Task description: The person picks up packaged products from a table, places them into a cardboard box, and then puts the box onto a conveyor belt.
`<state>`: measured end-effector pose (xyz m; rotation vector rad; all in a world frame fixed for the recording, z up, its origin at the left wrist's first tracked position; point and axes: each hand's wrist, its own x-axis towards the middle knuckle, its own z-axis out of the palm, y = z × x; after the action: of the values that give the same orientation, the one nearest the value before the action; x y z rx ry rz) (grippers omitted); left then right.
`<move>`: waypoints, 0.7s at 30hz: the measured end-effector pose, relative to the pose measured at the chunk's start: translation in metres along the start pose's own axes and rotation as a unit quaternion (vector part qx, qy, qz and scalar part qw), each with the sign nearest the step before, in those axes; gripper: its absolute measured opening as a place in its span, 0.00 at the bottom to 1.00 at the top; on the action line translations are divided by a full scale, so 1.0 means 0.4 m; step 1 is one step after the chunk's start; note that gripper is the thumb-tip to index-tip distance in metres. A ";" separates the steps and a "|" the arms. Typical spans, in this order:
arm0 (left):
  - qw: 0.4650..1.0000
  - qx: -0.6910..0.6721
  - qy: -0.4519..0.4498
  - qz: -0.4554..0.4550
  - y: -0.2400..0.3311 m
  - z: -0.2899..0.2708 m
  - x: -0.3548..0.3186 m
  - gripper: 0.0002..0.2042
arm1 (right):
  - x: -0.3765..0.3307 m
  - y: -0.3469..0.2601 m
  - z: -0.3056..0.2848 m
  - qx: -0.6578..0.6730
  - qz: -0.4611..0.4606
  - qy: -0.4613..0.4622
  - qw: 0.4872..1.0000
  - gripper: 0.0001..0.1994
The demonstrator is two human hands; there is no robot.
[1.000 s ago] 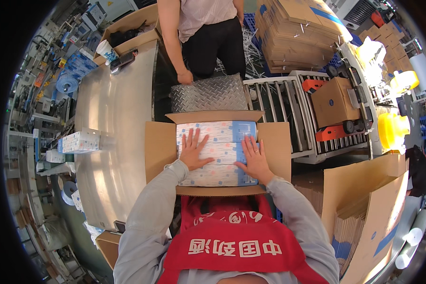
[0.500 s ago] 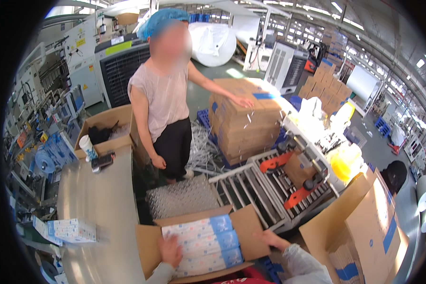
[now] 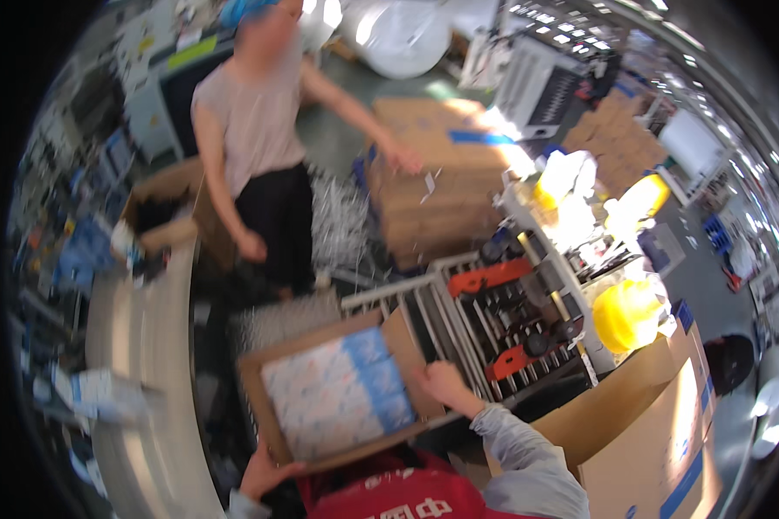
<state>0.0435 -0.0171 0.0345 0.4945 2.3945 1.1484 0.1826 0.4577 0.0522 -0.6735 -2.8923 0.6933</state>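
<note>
An open cardboard box [image 3: 253, 394] stands low in front of me, tilted in the picture. It is filled with white and blue printed soft packs [image 3: 333, 389], lying in rows. At the box's near left corner my left hand [image 3: 267, 471] grips the edge, its thumb along the near side and some fingers hidden. My right hand [image 3: 448, 387] holds the right-hand flap [image 3: 411, 350] with bent fingers, partly blurred. Both hands are off the packs.
Beyond the box lies a roller conveyor [image 3: 437, 320] with orange-red guides [image 3: 489, 277]. A metal table [image 3: 138, 346] runs along the left, with a white pack [image 3: 108, 394] on it. A co-worker [image 3: 255, 130] stands ahead, one hand over stacked cartons [image 3: 437, 190]. Large cardboard [image 3: 658, 432] stands at right.
My left hand has left the packs' top for the box's near left corner. My right hand stays at the right flap. The view has shifted and the box's left and far flaps look less spread.
</note>
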 end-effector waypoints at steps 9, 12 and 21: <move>0.809 0.365 -0.372 0.271 0.349 0.438 0.310 0.58 | 0.032 0.057 -0.003 -0.096 0.013 -0.300 0.949 0.31; 0.958 0.268 -0.064 0.076 0.353 0.434 0.393 0.60 | 0.174 0.011 -0.123 -0.081 -0.078 -0.083 0.990 0.23; 0.959 -0.277 0.024 -0.060 0.173 0.579 0.392 0.50 | -0.062 0.233 0.145 -0.057 -0.223 0.041 0.972 0.31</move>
<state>0.0422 0.2488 -0.0762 0.1318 1.9762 1.6999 0.2310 0.4975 -0.0412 -0.0435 -2.8650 0.4312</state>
